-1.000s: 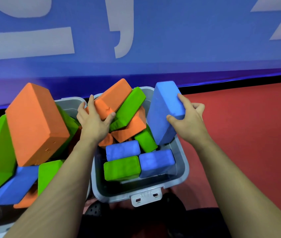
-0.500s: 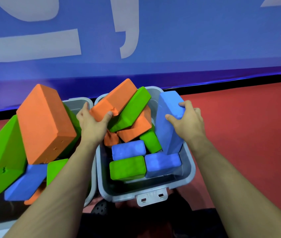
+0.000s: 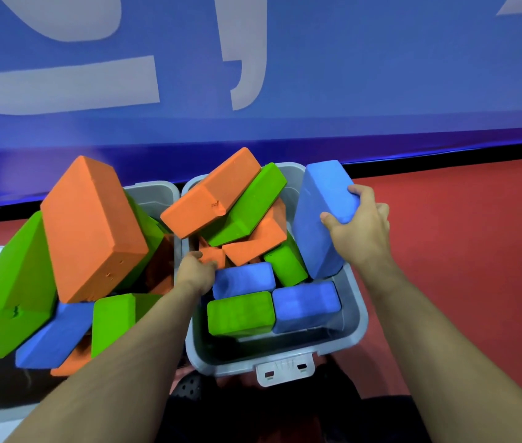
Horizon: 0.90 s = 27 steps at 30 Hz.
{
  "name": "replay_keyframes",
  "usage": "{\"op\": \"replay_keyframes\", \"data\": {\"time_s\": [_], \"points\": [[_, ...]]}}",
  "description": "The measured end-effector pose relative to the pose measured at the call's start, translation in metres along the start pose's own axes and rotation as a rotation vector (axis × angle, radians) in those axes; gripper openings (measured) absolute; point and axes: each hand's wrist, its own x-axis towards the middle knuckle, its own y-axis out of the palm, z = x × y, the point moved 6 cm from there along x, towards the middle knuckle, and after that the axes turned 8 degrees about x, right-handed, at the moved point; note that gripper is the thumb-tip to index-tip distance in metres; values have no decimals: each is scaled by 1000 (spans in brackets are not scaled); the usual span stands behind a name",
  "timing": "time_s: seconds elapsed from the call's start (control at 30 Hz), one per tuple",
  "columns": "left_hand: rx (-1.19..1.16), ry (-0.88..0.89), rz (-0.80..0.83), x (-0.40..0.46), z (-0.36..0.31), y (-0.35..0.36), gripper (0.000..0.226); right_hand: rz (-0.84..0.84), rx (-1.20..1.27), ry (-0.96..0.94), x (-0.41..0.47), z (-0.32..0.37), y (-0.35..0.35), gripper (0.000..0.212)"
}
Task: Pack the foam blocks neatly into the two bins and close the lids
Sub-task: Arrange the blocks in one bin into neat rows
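Head view: two grey bins are seen side by side on a red floor [image 3: 464, 257], both heaped with foam blocks. The right bin [image 3: 354, 327] sits at the centre of the frame, its latch tab at 6 o'clock. A tall blue block [image 3: 320, 219] is held upright at the bin's 3 o'clock wall by the right hand [image 3: 360, 230], the thumb laid on its near face and the fingers curled over its far edge, so this grip is closed around the block. The left hand [image 3: 194, 273] is reached down into the bin at its 9 o'clock side, next to a small orange block [image 3: 211, 255]; whether anything is held in that grip cannot be told, the fingers being hidden. A green block [image 3: 240, 313] and two blue blocks are laid flat towards 6 o'clock, with an orange block [image 3: 211, 193] and a green one propped across the top at 12 o'clock. The left bin [image 3: 154, 195], at 9 o'clock, is piled with a large orange block [image 3: 90, 225] leaning over green and blue ones.
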Motion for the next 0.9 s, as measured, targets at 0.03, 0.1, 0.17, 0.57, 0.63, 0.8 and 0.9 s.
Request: {"op": "replay_keyframes", "data": {"time_s": [0.03, 0.1, 0.17, 0.57, 0.63, 0.8, 0.9], "points": [[32, 13, 0, 5, 2, 4, 48, 3, 6, -2, 0, 0, -1, 67], [116, 61, -12, 10, -1, 10, 51, 3, 17, -12, 1, 1, -3, 67], [189, 89, 14, 14, -5, 17, 54, 3, 15, -27, 2, 3, -5, 66], [259, 250, -18, 14, -14, 28, 63, 8, 15, -40, 6, 9, 3, 67], [281, 423, 60, -9, -39, 42, 39, -7, 28, -36, 4, 9, 2, 68], [355, 720, 330, -44, -85, 110, 37, -81, 81, -19, 2, 9, -13, 66], [51, 380, 364, -42, -95, 142, 62, -113, 113, 1, 4, 8, -21, 65]]}}
